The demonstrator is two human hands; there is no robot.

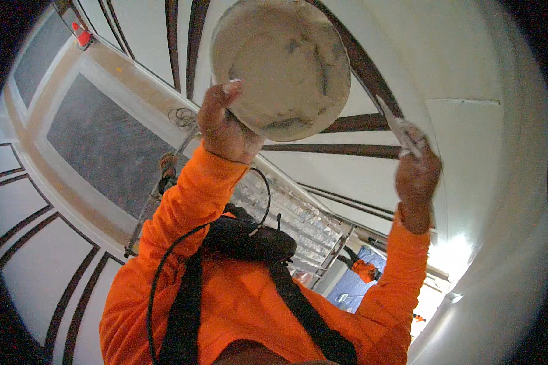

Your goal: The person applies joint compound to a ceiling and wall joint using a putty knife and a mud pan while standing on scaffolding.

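My left hand [228, 125] grips the near edge of a round, shallow-looking tub [280, 67], its thumb up along the rim. Beige-grey plaster-like stuff coats the tub, with darker smears at the right and bottom. Further right, my right hand [419, 173] is raised with its fingers closed round a putty knife [394, 121]. The knife's thin pale blade points up and left, close to a dark brown stripe [371, 79] on a white curved surface. Whitish residue covers the fingers. Whether the blade touches the surface I cannot tell.
Below on the left lies a floor with dark grey panels [103, 146] and an orange cone [82, 34]. A metal scaffold bar [186, 141] stands behind my left arm. Another person in orange [365, 271] is far off, low right. A black cable [158, 274] runs along my left arm.
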